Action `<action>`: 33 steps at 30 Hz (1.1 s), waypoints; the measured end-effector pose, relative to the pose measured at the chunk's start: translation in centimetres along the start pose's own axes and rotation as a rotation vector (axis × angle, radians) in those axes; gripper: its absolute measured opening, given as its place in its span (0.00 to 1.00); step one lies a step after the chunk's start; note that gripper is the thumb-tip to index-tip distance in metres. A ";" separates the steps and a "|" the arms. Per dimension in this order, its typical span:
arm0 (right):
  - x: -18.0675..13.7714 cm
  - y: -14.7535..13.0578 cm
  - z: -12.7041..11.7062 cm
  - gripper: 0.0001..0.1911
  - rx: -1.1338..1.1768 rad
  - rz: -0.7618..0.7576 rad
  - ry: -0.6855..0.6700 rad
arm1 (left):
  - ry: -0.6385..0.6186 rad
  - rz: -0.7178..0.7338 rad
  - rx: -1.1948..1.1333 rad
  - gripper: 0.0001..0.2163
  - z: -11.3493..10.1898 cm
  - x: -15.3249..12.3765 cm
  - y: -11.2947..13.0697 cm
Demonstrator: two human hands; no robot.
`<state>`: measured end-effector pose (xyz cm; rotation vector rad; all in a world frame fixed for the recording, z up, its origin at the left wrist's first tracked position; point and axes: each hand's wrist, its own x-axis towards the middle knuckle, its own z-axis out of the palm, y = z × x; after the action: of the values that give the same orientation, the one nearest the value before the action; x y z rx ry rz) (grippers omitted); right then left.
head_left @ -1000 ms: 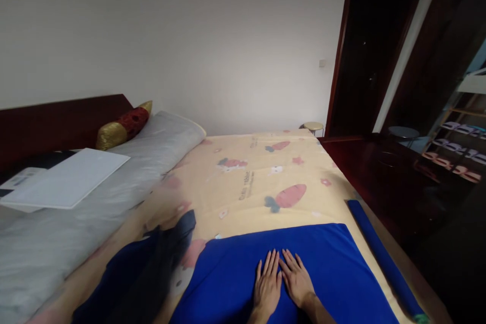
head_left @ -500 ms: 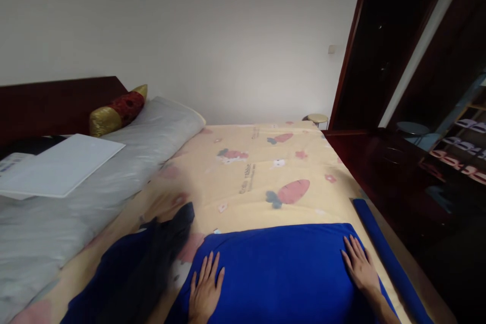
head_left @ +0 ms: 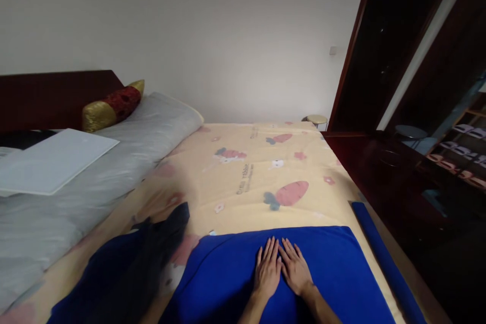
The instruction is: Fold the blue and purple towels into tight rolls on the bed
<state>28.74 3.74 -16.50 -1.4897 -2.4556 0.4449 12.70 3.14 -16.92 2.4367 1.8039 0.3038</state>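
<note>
A bright blue cloth (head_left: pixel 228 273) lies spread flat on the near part of the bed. My left hand (head_left: pixel 267 268) and my right hand (head_left: pixel 295 267) rest side by side on its middle, palms down, fingers stretched out and close together, index fingers almost touching. Neither hand holds anything. To the left of the blue cloth lies a heap of dark navy and black clothing (head_left: pixel 125 268).
The bed wears a yellow carrot-print sheet (head_left: pixel 250 177). A grey quilt (head_left: pixel 114 162) with a white flat board (head_left: pixel 49 159) and a red-gold bolster (head_left: pixel 110 106) lies at the left. A blue roll (head_left: pixel 383 258) runs along the bed's right edge, beside dark wooden furniture (head_left: pixel 398 172).
Half a second ago my hands were spread apart at the cloth's left and right edges. They have slid back together to its middle, as they were one second ago.
</note>
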 end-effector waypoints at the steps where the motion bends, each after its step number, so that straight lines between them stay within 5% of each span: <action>1: 0.0 1.0 -0.2 0.28 -0.010 0.022 0.004 | -0.010 -0.014 -0.001 0.24 0.0 0.3 -0.5; 7: -4.4 14.1 -3.0 0.34 -0.275 0.498 0.187 | 0.022 -0.330 0.103 0.24 -1.6 -1.0 -8.7; 11: -6.6 19.1 -3.7 0.40 -0.361 0.595 0.216 | 0.035 -0.364 0.137 0.25 -2.3 -2.0 -12.0; 15: -6.7 19.3 -3.3 0.41 -0.375 0.629 0.206 | 0.029 -0.287 0.127 0.24 -3.3 -2.1 -14.2; 19: -6.7 19.4 -2.9 0.42 -0.400 0.619 0.200 | 0.123 -0.410 0.206 0.26 -4.7 -3.0 -18.4; 23: -6.9 19.9 -2.7 0.42 -0.410 0.612 0.208 | -0.029 -0.427 0.201 0.26 -5.4 -4.1 -22.0; 33: -6.9 20.7 -2.3 0.44 -0.420 0.544 0.288 | -0.167 -0.498 0.251 0.28 -6.7 -3.2 -22.2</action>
<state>49.58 6.95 -22.45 -2.2172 -1.9742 -0.2116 -10.37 6.41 -15.04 1.9678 2.3920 -0.1710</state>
